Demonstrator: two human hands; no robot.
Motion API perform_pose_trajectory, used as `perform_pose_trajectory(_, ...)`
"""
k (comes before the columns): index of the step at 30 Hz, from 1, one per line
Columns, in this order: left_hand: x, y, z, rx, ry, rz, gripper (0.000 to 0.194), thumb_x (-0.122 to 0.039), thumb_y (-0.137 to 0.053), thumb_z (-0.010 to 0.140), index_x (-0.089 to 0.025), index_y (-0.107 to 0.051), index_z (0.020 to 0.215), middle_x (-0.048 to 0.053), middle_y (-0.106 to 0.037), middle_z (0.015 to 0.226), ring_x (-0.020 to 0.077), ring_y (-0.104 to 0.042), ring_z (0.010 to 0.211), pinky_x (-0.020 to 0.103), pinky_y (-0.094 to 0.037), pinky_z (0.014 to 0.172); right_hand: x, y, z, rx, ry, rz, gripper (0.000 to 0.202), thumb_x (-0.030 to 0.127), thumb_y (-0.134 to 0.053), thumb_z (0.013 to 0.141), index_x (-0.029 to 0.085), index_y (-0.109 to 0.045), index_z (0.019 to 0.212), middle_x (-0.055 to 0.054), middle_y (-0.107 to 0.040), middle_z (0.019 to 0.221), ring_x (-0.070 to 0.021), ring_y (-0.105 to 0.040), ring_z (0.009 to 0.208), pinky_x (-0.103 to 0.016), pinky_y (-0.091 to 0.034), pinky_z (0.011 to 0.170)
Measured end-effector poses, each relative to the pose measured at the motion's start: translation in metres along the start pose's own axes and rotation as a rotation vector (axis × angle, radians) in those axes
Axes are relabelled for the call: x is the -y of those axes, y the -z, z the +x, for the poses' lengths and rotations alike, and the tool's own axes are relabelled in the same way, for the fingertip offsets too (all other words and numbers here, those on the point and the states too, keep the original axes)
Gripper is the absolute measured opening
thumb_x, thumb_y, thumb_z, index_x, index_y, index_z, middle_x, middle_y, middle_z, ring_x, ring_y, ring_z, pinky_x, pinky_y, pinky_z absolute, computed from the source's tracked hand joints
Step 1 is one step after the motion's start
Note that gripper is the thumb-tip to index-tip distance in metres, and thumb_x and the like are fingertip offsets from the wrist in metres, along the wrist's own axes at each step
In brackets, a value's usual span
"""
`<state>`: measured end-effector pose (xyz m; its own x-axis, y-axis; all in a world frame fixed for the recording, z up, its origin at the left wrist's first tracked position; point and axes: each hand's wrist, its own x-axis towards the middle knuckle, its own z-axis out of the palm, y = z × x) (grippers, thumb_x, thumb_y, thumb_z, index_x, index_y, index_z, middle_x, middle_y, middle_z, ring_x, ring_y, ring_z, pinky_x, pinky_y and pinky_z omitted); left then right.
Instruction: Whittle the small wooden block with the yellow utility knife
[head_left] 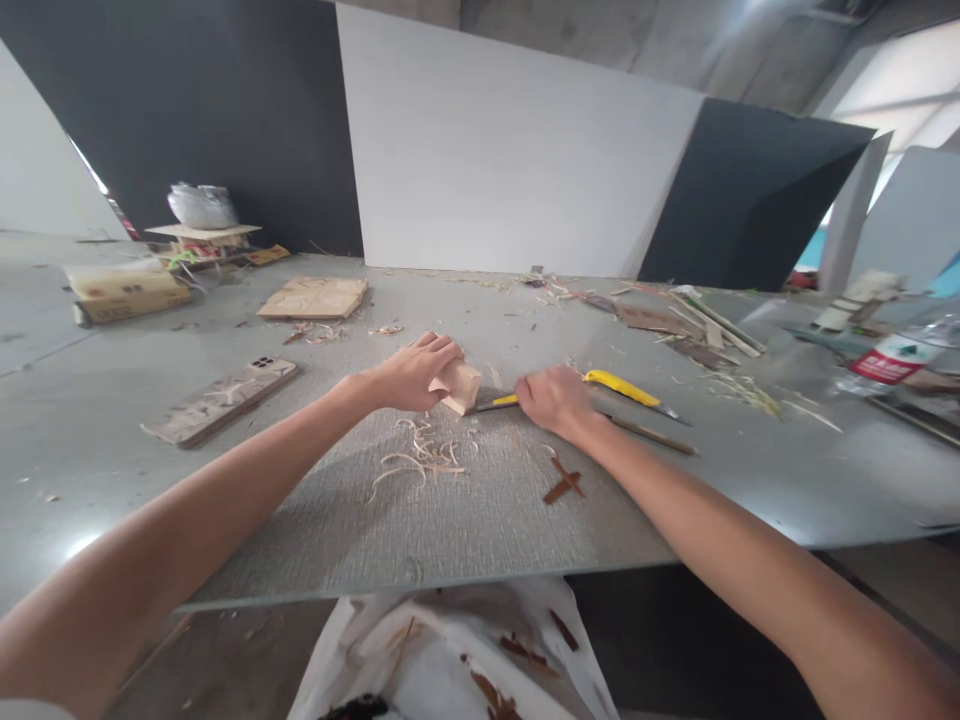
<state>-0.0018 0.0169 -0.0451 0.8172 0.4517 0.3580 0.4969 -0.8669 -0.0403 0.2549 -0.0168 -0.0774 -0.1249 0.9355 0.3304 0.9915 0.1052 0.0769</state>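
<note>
My left hand [420, 372] is closed around a small pale wooden block [460, 386], which rests on the grey textured mat [450, 530]. My right hand [553, 398] grips a yellow-handled utility knife [505, 400], its blade pointing left with the tip by the block's lower right edge. Most of that knife's handle is hidden in my fist. Curly wood shavings [420, 455] lie below the block. Just right of my right hand are a second yellow utility knife [621, 386] and a thin brown stick [652, 435]. A crossed pair of brown strips [563, 481] sits nearer the table edge.
A phone [225, 400] lies at left, with a flat wooden board [313, 298] behind it. Farther left stand a box [131, 290] and a plastic-wrapped bundle [202, 207]. Wood strips [720, 325] and a water bottle [900, 355] are at right. Dark and white panels [510, 150] close the back.
</note>
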Motion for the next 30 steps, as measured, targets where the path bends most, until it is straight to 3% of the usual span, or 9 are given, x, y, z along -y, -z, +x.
perform_pose_trajectory(3, 0.0012, -0.0015, 0.0, -0.009, 0.002, 0.006, 0.043, -0.026, -0.057, 0.07, -0.016, -0.043, 0.109, 0.011, -0.049, 0.103, 0.0246, -0.043, 0.095, 0.038, -0.038, 0.081, 0.0015, -0.0008, -0.0011, 0.037, 0.019, -0.061, 0.048, 0.035, -0.031, 0.089, 0.013, -0.072, 0.077, -0.014, -0.07, 0.075, -0.0211, -0.061, 0.068, -0.029, -0.033, 0.06)
perform_pose_trajectory(7, 0.0007, -0.0022, 0.0002, -0.017, 0.0, -0.007, 0.038, -0.027, -0.057, 0.071, -0.017, -0.044, 0.105, 0.01, -0.05, 0.102, 0.0242, -0.043, 0.095, 0.038, -0.038, 0.08, -0.0013, -0.0002, 0.0015, 0.037, 0.023, 0.022, 0.05, 0.034, -0.03, 0.09, 0.014, -0.071, 0.072, -0.012, -0.069, 0.071, -0.0194, -0.06, 0.065, -0.028, -0.031, 0.056)
perform_pose_trajectory(11, -0.0009, -0.0016, 0.0003, -0.023, -0.004, -0.021, 0.037, -0.029, -0.057, 0.072, -0.018, -0.044, 0.105, 0.01, -0.05, 0.102, 0.0241, -0.043, 0.094, 0.038, -0.038, 0.081, -0.0039, 0.0012, 0.0054, -0.05, -0.046, 0.158, 0.054, 0.032, -0.024, 0.091, 0.013, -0.069, 0.067, -0.011, -0.067, 0.066, -0.0184, -0.058, 0.063, -0.027, -0.028, 0.053)
perform_pose_trajectory(15, -0.0003, -0.0019, 0.0006, -0.032, 0.006, -0.04, 0.04, -0.032, -0.057, 0.074, -0.018, -0.044, 0.108, 0.011, -0.051, 0.102, 0.0249, -0.043, 0.095, 0.039, -0.037, 0.081, -0.0027, 0.0012, 0.0038, -0.109, -0.052, 0.146, 0.054, 0.031, -0.024, 0.091, 0.012, -0.069, 0.068, -0.013, -0.069, 0.071, -0.02, -0.06, 0.067, -0.027, -0.03, 0.056)
perform_pose_trajectory(22, 0.003, -0.0021, 0.0025, -0.002, 0.001, -0.026, 0.05, -0.039, -0.059, 0.074, -0.018, -0.042, 0.115, 0.011, -0.051, 0.107, 0.0259, -0.044, 0.101, 0.038, -0.037, 0.083, -0.0015, 0.0033, 0.0001, -0.04, -0.1, 0.045, 0.056, 0.03, -0.021, 0.092, 0.012, -0.07, 0.072, -0.016, -0.07, 0.075, -0.0219, -0.062, 0.071, -0.028, -0.034, 0.06)
perform_pose_trajectory(30, 0.0026, -0.0004, 0.0023, 0.012, 0.013, -0.002, 0.051, -0.036, -0.058, 0.075, -0.017, -0.04, 0.119, 0.012, -0.051, 0.109, 0.0263, -0.045, 0.103, 0.038, -0.036, 0.083, 0.0025, 0.0035, -0.0041, 0.038, -0.021, -0.099, 0.049, 0.033, -0.03, 0.091, 0.013, -0.073, 0.079, -0.016, -0.07, 0.076, -0.0225, -0.063, 0.07, -0.03, -0.036, 0.062)
